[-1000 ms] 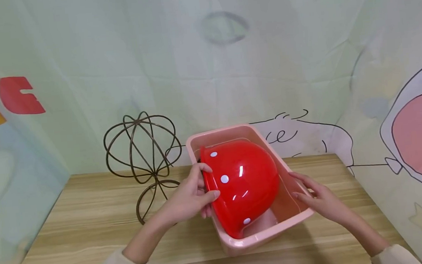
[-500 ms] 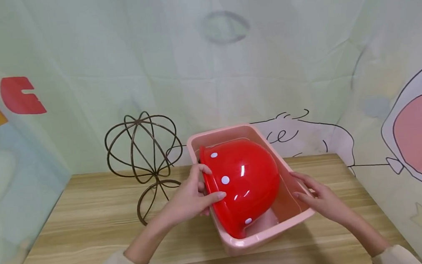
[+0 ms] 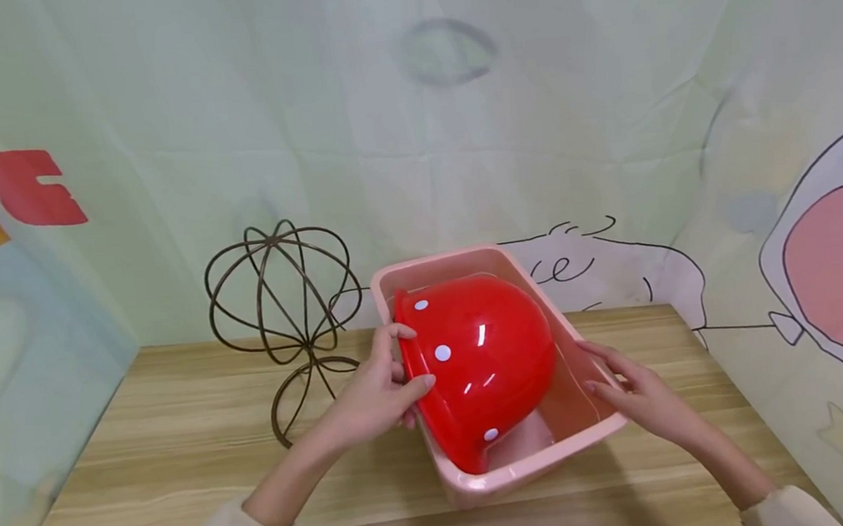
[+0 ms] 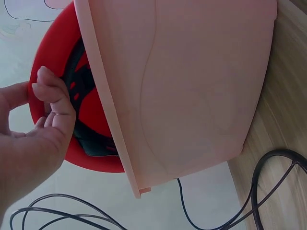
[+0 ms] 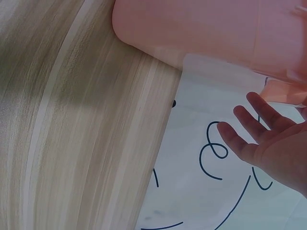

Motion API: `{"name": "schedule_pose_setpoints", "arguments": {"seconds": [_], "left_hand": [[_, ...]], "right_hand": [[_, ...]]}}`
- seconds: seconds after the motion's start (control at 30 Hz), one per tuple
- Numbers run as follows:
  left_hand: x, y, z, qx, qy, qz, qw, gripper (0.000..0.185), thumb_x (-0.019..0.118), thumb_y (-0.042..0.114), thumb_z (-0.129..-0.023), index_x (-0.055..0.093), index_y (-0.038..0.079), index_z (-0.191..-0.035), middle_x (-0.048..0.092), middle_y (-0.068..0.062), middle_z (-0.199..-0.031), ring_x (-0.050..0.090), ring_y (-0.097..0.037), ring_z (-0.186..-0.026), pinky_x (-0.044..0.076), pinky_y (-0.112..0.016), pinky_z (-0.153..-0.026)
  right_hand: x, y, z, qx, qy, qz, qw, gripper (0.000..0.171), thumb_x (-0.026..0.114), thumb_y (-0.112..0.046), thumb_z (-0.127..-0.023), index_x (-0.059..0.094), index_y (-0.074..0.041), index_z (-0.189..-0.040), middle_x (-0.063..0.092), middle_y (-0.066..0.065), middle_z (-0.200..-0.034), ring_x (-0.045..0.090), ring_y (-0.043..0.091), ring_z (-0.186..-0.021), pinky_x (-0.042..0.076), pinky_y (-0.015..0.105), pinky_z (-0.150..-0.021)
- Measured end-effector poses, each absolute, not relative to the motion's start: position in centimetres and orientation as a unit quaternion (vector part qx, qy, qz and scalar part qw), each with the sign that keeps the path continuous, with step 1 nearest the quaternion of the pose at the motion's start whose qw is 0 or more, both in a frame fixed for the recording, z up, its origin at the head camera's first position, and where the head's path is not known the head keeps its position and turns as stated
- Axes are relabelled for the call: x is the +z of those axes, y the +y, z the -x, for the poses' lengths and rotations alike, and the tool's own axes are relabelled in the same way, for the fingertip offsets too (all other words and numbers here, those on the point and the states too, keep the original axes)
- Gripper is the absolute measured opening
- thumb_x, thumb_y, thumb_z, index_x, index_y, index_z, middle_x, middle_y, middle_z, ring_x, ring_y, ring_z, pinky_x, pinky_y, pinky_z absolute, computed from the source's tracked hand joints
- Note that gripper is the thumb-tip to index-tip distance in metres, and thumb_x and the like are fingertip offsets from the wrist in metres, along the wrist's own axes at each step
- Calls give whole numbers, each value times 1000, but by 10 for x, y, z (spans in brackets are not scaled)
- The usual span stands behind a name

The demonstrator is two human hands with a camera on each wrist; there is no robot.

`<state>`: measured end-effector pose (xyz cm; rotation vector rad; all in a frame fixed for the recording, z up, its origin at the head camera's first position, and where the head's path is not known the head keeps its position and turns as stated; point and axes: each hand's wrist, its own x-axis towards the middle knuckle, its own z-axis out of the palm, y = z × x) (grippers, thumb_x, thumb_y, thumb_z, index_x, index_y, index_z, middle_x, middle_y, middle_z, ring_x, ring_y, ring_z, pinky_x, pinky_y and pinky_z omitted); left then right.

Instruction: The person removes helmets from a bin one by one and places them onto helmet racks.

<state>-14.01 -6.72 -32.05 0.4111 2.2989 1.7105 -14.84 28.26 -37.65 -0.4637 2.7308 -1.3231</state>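
Note:
A glossy red hard hat (image 3: 504, 348) with white dots lies on its side in a pink plastic bin (image 3: 525, 467), its brim toward the left wall. My left hand (image 3: 376, 392) grips that brim, thumb on the outer shell and fingers curled to the inner side. The left wrist view shows the hat's black inner straps (image 4: 91, 139) beside my fingers, above the bin's rim. My right hand (image 3: 639, 394) holds the bin's right rim between thumb and index finger. In the right wrist view its other fingers (image 5: 261, 127) hang loose outside the bin.
Left of the bin, a dark wire stand (image 3: 308, 344) with a cage-like globe top stands on the wooden table (image 3: 182, 451). A printed cloth backdrop (image 3: 427, 154) rises behind and at both sides. The bin stands near the back cloth.
The hard hat has shifted slightly left within the bin, along with my left hand. My right hand and the bin stay in place.

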Motion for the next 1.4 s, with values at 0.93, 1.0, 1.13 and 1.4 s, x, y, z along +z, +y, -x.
{"name": "schedule_pose_setpoints", "arguments": {"seconds": [0.93, 1.0, 1.13, 1.4], "left_hand": [[-309, -64, 138, 660, 733, -40, 158, 87, 68, -2, -78, 13, 18, -142, 55, -18, -101, 63, -26, -79, 56, -39, -60], [-310, -64, 137, 670, 723, -34, 166, 85, 67, -3, -79, 13, 19, -142, 52, -20, -105, 62, -27, -82, 56, -40, -60], [-312, -65, 137, 687, 703, -33, 178, 82, 64, -4, -80, 14, 20, -141, 49, -22, -112, 62, -28, -86, 55, -41, -61], [-312, -65, 137, 696, 692, -45, 187, 81, 61, -7, -82, 12, 19, -141, 46, -22, -118, 62, -29, -86, 55, -42, -62]], "right_hand": [[-372, 281, 149, -439, 885, 144, 53, 54, 60, -22, -89, 37, -16, -139, 46, 20, -129, 51, 40, -107, 55, 33, -69], [-372, 281, 149, -439, 885, 144, 54, 54, 60, -22, -89, 37, -17, -138, 47, 20, -129, 51, 40, -107, 55, 33, -69], [-372, 281, 148, -442, 884, 141, 58, 54, 60, -22, -89, 37, -17, -138, 46, 19, -129, 50, 40, -108, 55, 33, -69], [-374, 281, 147, -441, 884, 145, 54, 54, 60, -21, -89, 38, -17, -138, 47, 20, -128, 52, 39, -106, 55, 33, -69]]}}
